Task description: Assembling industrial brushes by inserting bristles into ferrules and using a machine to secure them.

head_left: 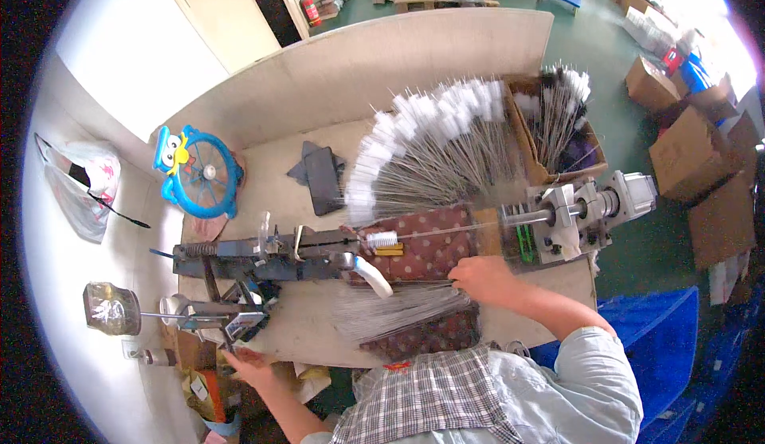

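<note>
My right hand (484, 280) rests over the brown dotted cloth (430, 257), its fingers pinched at the right ends of a bundle of thin metal wires (398, 312). My left hand (251, 367) is low at the left, beside the metal lever linkage (239, 324) of a bench machine; its fingers are blurred, and their grip does not show clearly. A small white-bristled brush (381, 240) sits in line with the machine's clamp (303, 241). From it a thin wire runs right to the motor-driven spindle (558, 213).
Finished-looking white brushes (446, 121) fan out behind the machine, beside a cardboard box (530, 145) holding more. A phone (323, 179) and blue toy-like fan (203, 171) stand at back left. A curved white nozzle (373, 277) juts over the cloth. Blue bin (653, 348) at right.
</note>
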The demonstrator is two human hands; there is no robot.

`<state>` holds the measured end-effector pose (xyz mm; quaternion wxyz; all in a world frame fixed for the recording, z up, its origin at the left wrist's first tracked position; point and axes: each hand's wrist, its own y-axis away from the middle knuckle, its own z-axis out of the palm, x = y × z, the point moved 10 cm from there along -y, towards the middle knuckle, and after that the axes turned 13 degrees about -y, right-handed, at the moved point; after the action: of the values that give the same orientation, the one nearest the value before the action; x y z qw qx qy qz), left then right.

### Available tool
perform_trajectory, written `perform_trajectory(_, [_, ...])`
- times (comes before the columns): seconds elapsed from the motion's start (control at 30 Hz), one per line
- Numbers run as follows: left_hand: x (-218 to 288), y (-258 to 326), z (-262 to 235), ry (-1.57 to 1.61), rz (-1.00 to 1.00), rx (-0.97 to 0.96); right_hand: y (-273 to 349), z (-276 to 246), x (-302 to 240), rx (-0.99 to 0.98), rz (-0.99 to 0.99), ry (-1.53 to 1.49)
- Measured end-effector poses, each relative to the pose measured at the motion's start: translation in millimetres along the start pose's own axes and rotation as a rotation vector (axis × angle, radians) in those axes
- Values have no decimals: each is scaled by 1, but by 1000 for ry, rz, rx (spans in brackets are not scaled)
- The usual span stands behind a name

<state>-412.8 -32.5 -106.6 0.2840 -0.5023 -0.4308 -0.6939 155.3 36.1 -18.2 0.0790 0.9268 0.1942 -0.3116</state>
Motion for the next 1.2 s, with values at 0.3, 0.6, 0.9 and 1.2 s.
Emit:
perform_trajectory(0.3, [1,28,8,-129,-8,87,10,-19,9,26,118,30])
perform_trajectory(0.6, [-83,224,195,-20,-434,-775,11,-23,14,-20,136,58])
perform_trajectory(0.9, [1,354,291,359,-896,-1146,15,-28,-7,39,103,4])
perform_trajectory(1.2, [-11,339,244,-212,-690,-1352,29,-198,-29,504,30,239])
